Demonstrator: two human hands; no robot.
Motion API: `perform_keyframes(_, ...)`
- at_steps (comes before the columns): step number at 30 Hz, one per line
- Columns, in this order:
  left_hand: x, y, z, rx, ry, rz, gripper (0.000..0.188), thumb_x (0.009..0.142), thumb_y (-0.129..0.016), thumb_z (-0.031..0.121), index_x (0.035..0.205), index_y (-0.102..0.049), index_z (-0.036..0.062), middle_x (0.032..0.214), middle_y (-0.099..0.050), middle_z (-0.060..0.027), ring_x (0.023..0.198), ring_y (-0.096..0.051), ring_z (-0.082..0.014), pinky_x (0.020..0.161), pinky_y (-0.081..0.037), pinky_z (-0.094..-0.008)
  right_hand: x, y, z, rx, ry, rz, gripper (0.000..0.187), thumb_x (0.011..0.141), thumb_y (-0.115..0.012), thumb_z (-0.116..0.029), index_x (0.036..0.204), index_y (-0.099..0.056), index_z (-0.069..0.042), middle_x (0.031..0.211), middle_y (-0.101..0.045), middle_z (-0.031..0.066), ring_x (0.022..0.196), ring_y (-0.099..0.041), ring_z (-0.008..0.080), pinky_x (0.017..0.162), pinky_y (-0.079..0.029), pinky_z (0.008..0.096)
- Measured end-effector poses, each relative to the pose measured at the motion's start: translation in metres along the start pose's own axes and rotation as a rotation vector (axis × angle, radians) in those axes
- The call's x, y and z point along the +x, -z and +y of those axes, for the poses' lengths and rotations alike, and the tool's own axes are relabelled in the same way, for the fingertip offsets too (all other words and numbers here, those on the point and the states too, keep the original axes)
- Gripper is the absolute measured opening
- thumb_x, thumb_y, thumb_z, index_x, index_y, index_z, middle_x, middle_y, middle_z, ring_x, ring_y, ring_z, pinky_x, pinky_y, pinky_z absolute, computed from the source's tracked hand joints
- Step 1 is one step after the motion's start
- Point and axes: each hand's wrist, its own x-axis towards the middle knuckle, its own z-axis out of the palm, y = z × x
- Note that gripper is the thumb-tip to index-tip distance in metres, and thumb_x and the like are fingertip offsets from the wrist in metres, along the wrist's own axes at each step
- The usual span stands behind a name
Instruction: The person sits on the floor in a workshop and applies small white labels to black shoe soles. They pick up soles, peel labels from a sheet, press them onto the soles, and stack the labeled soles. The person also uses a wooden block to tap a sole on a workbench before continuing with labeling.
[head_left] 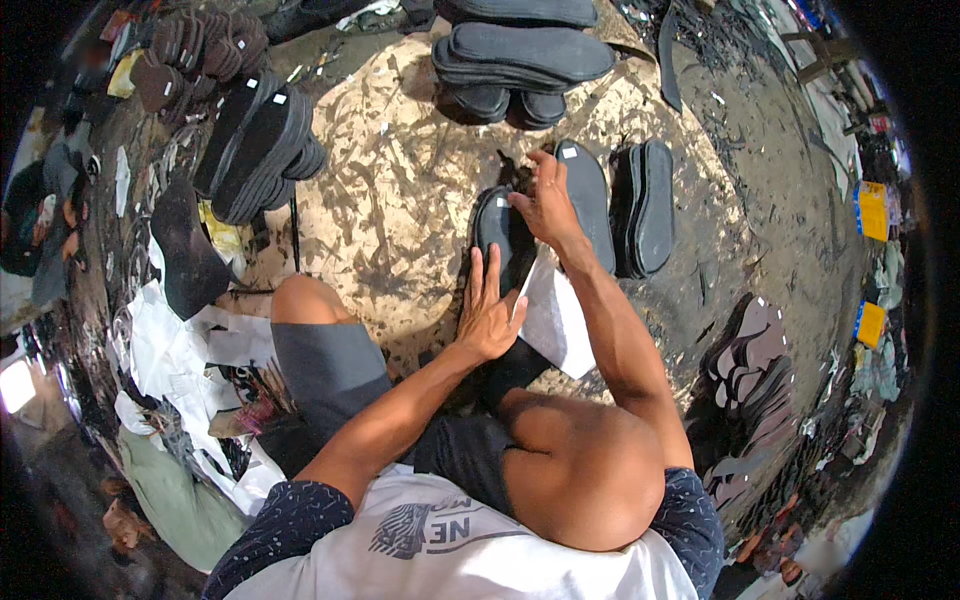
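A black shoe sole [500, 235] is laid near the middle of the round, scarred cutting block [400, 200], and it is pressed at its near end by the left hand [487, 312], whose fingers [476, 275] are spread flat and closed on nothing. Its far end is touched by the right hand [547, 205], the fingers being bent down onto the sole's edge; whether anything is pinched there cannot be told. A white sheet [556, 320] is seen just beside the sole, more single soles [640, 205] toward the block's right edge, and stacks of soles [520, 55] at its far edge.
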Motion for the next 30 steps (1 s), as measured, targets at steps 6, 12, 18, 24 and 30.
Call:
perform_keyframes(6, -0.046, 0.011, 0.004, -0.088, -0.063, 0.109, 0.043, 0.103, -0.046, 0.029, 0.138, -0.063, 0.0102, 0.167, -0.004, -0.0301, 0.151, -0.003, -0.0568, 0.118, -0.017, -0.0668, 0.000, 0.026, -0.017, 0.292, -0.456, -0.338, 0.022, 0.094, -0.074, -0.021, 0.105, -0.067, -0.003, 0.086, -0.064, 0.0013, 0.075, -0.061, 0.0129, 0.067, -0.053, 0.0300)
perform_keyframes(12, -0.048, -0.002, -0.003, -0.090, -0.081, 0.111, 0.044, 0.103, -0.048, 0.031, 0.134, -0.065, 0.0064, 0.166, -0.006, -0.0313, 0.150, -0.006, -0.0582, 0.119, -0.018, -0.0640, -0.006, -0.015, 0.004, -0.244, -0.076, -0.294, 0.026, 0.087, -0.076, -0.022, 0.092, -0.068, 0.002, 0.103, -0.064, 0.0248, 0.107, -0.057, 0.0427, 0.092, -0.048, 0.0453)
perform_keyframes(18, -0.015, -0.009, -0.019, -0.127, -0.136, 0.164, 0.051, 0.102, -0.050, 0.034, 0.134, -0.062, -0.0035, 0.167, -0.006, -0.0291, 0.151, -0.003, -0.0555, 0.121, -0.017, -0.0618, -0.034, -0.021, 0.015, -0.113, -0.153, -0.106, 0.049, 0.091, -0.071, -0.014, 0.131, -0.048, 0.002, 0.118, -0.060, 0.0264, 0.111, -0.058, 0.0395, 0.097, -0.048, 0.0441)
perform_keyframes(24, 0.001, 0.029, -0.013, -0.399, -0.232, 0.101, 0.084, 0.099, -0.056, 0.026, 0.163, -0.007, 0.0029, 0.167, -0.012, -0.0252, 0.155, -0.011, -0.0439, 0.124, -0.017, -0.0506, -0.049, 0.013, -0.027, 0.270, -0.224, -0.103, 0.060, 0.094, -0.067, -0.014, 0.147, -0.043, -0.001, 0.135, -0.059, 0.0250, 0.127, -0.057, 0.0318, 0.109, -0.043, 0.0400)
perform_keyframes(30, -0.005, 0.130, -0.073, -0.540, 0.382, -0.283, 0.053, 0.098, -0.058, 0.037, 0.131, -0.061, -0.0046, 0.122, -0.069, -0.0213, 0.114, -0.066, -0.0346, 0.099, -0.049, -0.0459, 0.009, 0.117, 0.017, -0.121, -0.410, -0.023, 0.084, 0.089, -0.076, -0.032, 0.154, -0.034, 0.002, 0.148, -0.050, 0.0297, 0.139, -0.048, 0.0402, 0.115, -0.038, 0.0429)
